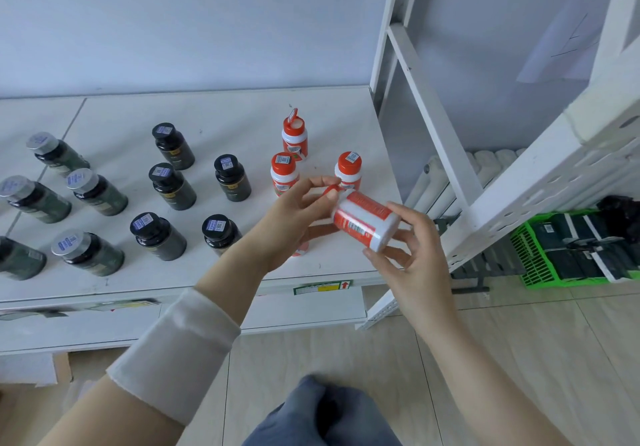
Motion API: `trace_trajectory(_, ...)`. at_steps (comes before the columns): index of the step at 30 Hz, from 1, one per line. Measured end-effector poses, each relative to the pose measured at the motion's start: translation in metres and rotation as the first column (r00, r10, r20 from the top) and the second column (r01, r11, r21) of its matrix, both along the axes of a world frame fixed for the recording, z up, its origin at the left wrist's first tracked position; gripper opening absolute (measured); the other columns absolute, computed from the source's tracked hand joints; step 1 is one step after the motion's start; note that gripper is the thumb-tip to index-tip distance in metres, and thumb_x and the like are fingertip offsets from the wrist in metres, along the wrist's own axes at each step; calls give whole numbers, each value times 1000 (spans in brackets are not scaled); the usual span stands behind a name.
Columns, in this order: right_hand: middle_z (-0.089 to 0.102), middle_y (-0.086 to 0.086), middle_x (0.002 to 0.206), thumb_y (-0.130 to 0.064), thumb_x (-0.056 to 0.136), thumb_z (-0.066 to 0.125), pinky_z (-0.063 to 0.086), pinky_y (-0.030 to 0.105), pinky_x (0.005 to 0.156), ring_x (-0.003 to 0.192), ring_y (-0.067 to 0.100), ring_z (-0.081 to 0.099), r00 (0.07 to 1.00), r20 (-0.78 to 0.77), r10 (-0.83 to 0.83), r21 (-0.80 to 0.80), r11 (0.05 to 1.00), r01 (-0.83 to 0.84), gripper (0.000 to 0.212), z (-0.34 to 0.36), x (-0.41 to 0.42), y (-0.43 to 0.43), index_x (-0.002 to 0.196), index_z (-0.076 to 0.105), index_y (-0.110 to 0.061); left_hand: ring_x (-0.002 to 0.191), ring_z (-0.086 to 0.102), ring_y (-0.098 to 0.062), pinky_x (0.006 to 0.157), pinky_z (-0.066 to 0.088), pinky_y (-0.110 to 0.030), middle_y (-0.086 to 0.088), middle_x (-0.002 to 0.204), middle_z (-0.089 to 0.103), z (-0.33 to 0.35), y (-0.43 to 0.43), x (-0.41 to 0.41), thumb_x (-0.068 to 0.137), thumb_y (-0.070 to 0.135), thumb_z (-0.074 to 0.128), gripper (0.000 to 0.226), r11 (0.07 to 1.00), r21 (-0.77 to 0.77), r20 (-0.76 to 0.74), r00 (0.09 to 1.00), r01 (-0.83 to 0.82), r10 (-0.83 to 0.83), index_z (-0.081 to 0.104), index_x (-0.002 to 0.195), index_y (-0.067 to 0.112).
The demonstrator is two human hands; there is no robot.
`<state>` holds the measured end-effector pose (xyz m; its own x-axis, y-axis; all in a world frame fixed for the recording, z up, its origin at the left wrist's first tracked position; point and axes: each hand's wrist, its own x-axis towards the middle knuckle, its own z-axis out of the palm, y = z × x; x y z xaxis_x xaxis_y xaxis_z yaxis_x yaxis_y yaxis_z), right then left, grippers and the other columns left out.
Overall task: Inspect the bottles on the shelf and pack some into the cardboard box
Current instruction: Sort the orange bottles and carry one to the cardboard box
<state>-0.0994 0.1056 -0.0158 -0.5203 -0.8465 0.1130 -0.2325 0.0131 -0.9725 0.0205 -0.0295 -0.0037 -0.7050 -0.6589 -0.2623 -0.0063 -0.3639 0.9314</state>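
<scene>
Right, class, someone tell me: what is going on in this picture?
A person holds a red-and-white bottle on its side in both hands. The right hand grips its base; the left hand's fingers pinch its red flip lid. More bottles stand on the white shelf; one red-capped bottle has its lid open.

Looking like a stockroom or packing area, not a home. White metal racking [446, 140] with slotted uprights is standing right of the hands. A white shelf [114, 113] beyond and left of the hands is carrying grouped product bottles: dark ones [173, 145] with barcode stickers on the caps, red-capped ones [284, 173] just past the hands. A green plastic crate [540, 265] is sitting on the tiled floor [519, 359] far right, holding dark packets. Bare pale wall [173, 22] behind.
</scene>
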Motion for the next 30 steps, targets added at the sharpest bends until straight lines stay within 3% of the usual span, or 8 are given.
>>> trace_trajectory(2,47,5,126,-6,71,74,53,18,77,109,14,58,998,-27,57,-26,998,-57,62,-4,0,4,114,44,-40,88,64,-15,78,56,-28,-5,104,63,-1,-2,2,91,14,51,17,999,-35,7,1000,-11,11,53,108,13)
trace_trajectory(6,59,3,119,-27,67,71,56,27,78,88,15,69,918,393,59,25,997,-75,48,-2,0,4,110,51,-31,96,64,-11,78,53,-23,-1,113,62,-3,1,6,88,8,52,22,999,-43,-85,996,4,-8,55,108,17)
trace_trajectory(10,52,8,123,-6,71,73,52,18,78,107,13,59,988,154,18,-72,997,-7,51,-3,2,4,108,49,-31,108,61,-22,87,54,-30,-8,114,62,-7,3,9,79,29,55,46,997,39,-36,997,71,-70,50,121,10)
trace_trajectory(16,44,-4,124,-15,69,76,51,18,85,119,14,47,988,-156,1,-132,991,-22,55,-8,1,4,113,48,-29,104,64,-24,85,55,-29,-15,114,61,-6,6,7,76,32,56,57,996,67,-11,998,56,-55,47,121,-1)
trace_trajectory(19,47,-1,128,-27,70,78,52,19,82,114,11,54,988,153,28,-74,997,-17,50,-3,3,4,110,48,-34,102,64,-20,84,54,-27,-14,114,62,-7,7,6,83,26,56,46,993,107,-71,997,51,-44,50,120,0)
trace_trajectory(22,57,6,121,-29,64,71,56,28,80,95,17,67,882,471,32,-4,999,-34,50,-1,0,3,110,49,-30,106,63,-20,85,53,-27,-8,110,66,-12,7,10,87,18,59,33,986,146,-148,987,78,-57,55,117,4)
trace_trajectory(27,56,-8,113,-13,68,74,53,16,74,98,-1,62,974,227,5,-18,1000,-1,50,1,4,4,106,47,-32,108,63,-26,86,54,-34,-9,113,66,-5,4,9,73,38,64,53,986,118,-79,991,116,-107,56,117,11)
trace_trajectory(30,58,-10,114,-11,76,69,52,14,72,97,-1,62,944,330,19,21,999,-27,43,-1,0,5,108,49,-33,106,63,-23,82,56,-32,-6,115,64,2,-2,6,79,24,57,35,993,71,-53,994,94,-91,58,114,17)
